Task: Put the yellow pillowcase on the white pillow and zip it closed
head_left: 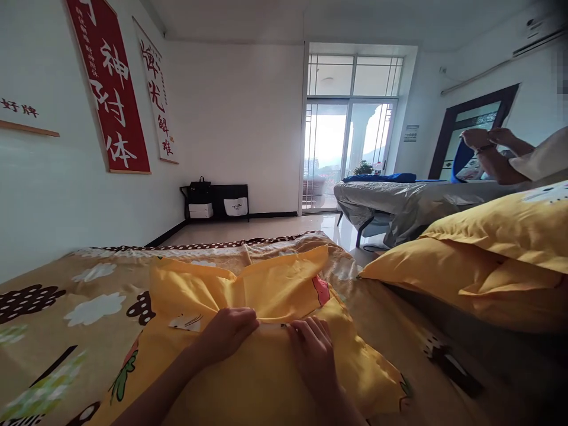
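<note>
A yellow pillowcase (248, 378) with carrot and animal prints lies in front of me on the patterned bedspread. Its open edge runs across the middle, where a short white zipper strip (270, 325) shows between my hands. My left hand (231, 331) is closed on the fabric at the left end of this strip. Just to the right, my right hand (313, 349) pinches at a small dark zipper pull (284, 326). Above the strip the upper flap of the case stands up in folds. Whether a pillow fills the case I cannot tell.
Two yellow pillows (444, 278) are stacked at the right. Beyond them, a person's hands (483, 139) hold blue cloth over a plastic-covered table (399, 198). The bedspread (95, 310) spreads to the left. A black rack (217, 201) stands by the far wall.
</note>
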Motion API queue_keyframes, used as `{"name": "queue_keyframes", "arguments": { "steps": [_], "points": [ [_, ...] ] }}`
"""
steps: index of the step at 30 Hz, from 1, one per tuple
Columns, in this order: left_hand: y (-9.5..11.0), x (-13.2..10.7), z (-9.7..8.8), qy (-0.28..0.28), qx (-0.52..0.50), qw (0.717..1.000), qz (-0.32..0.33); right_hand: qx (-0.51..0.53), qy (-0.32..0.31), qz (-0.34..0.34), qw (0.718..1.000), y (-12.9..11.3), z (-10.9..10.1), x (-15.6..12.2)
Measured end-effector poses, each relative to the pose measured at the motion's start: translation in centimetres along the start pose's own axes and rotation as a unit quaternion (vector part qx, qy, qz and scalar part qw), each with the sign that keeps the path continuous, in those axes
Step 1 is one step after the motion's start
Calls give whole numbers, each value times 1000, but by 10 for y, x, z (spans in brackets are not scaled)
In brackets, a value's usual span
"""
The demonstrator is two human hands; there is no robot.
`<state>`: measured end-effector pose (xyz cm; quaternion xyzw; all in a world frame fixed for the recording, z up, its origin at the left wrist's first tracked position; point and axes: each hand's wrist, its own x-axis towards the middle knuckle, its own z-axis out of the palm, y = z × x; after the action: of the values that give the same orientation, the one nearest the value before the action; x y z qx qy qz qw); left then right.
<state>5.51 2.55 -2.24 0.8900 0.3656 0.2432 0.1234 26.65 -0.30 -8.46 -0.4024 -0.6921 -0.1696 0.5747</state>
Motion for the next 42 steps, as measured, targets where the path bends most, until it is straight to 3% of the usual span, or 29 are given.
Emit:
{"name": "queue_keyframes", "arguments": {
  "steps": [5, 12, 16, 20, 24, 27, 29, 32, 36, 39, 42],
  "points": [
    [-6, -2, 17, 49, 67, 997, -2, -56, 18, -48, 997, 6, -8, -9],
    [2, -6, 23, 119, 115, 986, 19, -74, 44, 1, 996, 28, -16, -19],
    [9, -4, 21, 81, 158, 983, 37, -71, 78, 1, 994, 29, -21, -22],
    [26, 5, 26, 65, 239, 967, 58, -49, 107, -1, 993, 15, -19, -27],
    [49, 16, 41, 47, 268, 957, 103, -30, 114, -4, 993, 0, -17, -29],
    [54, 23, 54, 10, 289, 950, 120, -22, 115, -7, 993, -6, -20, -28],
    [51, 24, 58, -15, 268, 956, 121, -24, 111, -11, 993, -7, -22, -28],
    [47, 22, 54, -41, 144, 984, 100, -31, 101, -7, 994, -5, -26, -31],
    [51, 15, 46, -54, -32, 998, 13, -11, 63, 70, 995, 2, -28, -38],
    [57, 10, 48, -31, -60, 997, -44, 1, 41, 100, 994, 3, -31, -38],
    [60, 8, 53, -19, -54, 997, -50, -19, 55, 68, 996, 1, -35, -35]
  ]
}}
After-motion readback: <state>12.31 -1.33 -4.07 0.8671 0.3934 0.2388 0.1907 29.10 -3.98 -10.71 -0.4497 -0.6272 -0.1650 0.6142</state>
